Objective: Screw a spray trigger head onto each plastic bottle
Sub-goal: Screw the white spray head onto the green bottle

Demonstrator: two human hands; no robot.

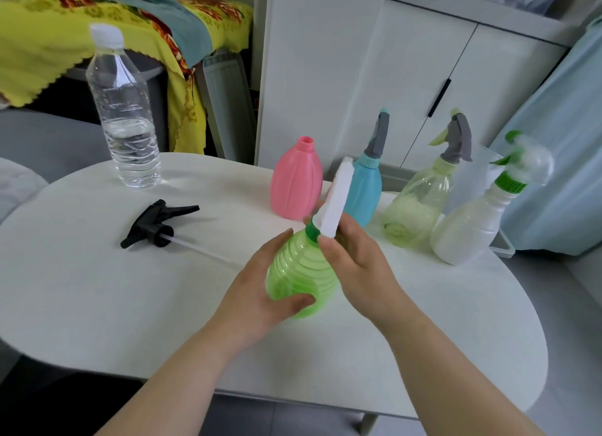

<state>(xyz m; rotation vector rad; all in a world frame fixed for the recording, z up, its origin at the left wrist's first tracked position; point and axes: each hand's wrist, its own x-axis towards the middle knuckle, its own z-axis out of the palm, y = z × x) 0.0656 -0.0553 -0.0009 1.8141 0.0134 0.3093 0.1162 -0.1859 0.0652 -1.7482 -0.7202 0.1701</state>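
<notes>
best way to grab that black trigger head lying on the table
Grip the black trigger head by its round threaded collar, coming from above. It lies flat on the table, its thin dip tube pointing right, so the collar is the sturdiest part and suits screwing onto the pink bottle.

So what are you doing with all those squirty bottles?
A person is putting spray tops on bottles. The left hand holds a ribbed green plastic bottle while the right hand grips its white trigger head at the green collar. Three bottles at the right already have heads. The pink plastic bottle is open on top, and a black trigger head lies on the white table.
</notes>
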